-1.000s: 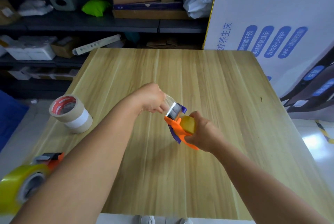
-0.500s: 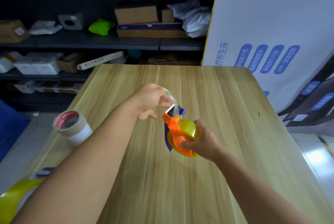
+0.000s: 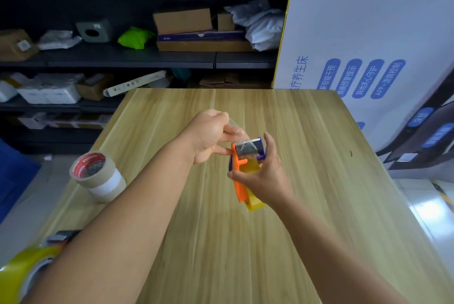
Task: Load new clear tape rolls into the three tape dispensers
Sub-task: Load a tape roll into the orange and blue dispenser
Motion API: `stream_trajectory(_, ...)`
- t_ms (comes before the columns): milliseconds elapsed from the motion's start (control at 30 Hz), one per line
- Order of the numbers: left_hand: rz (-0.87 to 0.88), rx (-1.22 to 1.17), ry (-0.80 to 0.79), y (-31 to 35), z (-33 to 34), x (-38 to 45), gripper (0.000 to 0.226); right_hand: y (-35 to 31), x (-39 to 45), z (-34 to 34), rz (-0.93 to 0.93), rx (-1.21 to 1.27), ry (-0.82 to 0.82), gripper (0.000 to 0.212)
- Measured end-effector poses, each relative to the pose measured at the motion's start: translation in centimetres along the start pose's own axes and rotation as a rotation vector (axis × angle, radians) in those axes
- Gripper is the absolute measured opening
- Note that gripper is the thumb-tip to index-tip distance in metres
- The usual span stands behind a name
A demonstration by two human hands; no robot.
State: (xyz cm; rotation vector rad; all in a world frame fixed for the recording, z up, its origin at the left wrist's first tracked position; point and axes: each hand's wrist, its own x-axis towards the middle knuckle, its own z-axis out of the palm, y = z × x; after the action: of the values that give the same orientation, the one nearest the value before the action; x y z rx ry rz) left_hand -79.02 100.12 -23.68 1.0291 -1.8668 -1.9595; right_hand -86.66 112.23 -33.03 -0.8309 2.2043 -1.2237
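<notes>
I log: white board (image 3: pixel 368 33), blue printed Chinese characters, "APP" legible. Orange plastic tape dispenser (image 3: pixel 239 176) with serrated metal blade, clear tape roll (image 3: pixel 250 168) loaded, held above the wood-grain worktop (image 3: pixel 307 205). Right hand (image 3: pixel 264 176), grip curled around dispenser and roll. Left hand (image 3: pixel 208 136), grip pinching the clear tape end (image 3: pixel 239 135) beside the blade. Tan tape rolls (image 3: pixel 98 176), stacked, worktop's left edge.

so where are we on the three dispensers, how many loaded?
Done, apparently: one dispenser with a yellowish roll sits at the table's near-left corner, partly hidden. In hand: right hand holds the orange dispenser, roll seated; left hand pinches the clear tape end over the blade. Left: a third dispenser isn't in view; two stacked rolls wait at left.
</notes>
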Motion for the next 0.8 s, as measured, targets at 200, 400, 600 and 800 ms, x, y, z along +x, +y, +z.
stream_trajectory(200,0.084,0.199,0.020,0.8,0.9,0.0,0.015,-1.0,-0.3,0.2,-0.083,-0.033,0.126,0.080)
stream_trajectory(400,0.308,0.554,0.032,2.5,0.6,-0.1,0.012,-0.9,0.0,0.1,-0.051,-0.072,0.104,0.053)
stream_trajectory(600,0.377,0.606,0.209,2.7,-0.4,0.8,0.016,-0.9,0.2,-0.4,-0.041,-0.197,0.040,0.047)
stream_trajectory(800,0.374,0.390,0.236,4.5,-0.8,0.6,0.016,-0.5,0.8,-0.9,0.002,-0.307,-0.034,0.040)
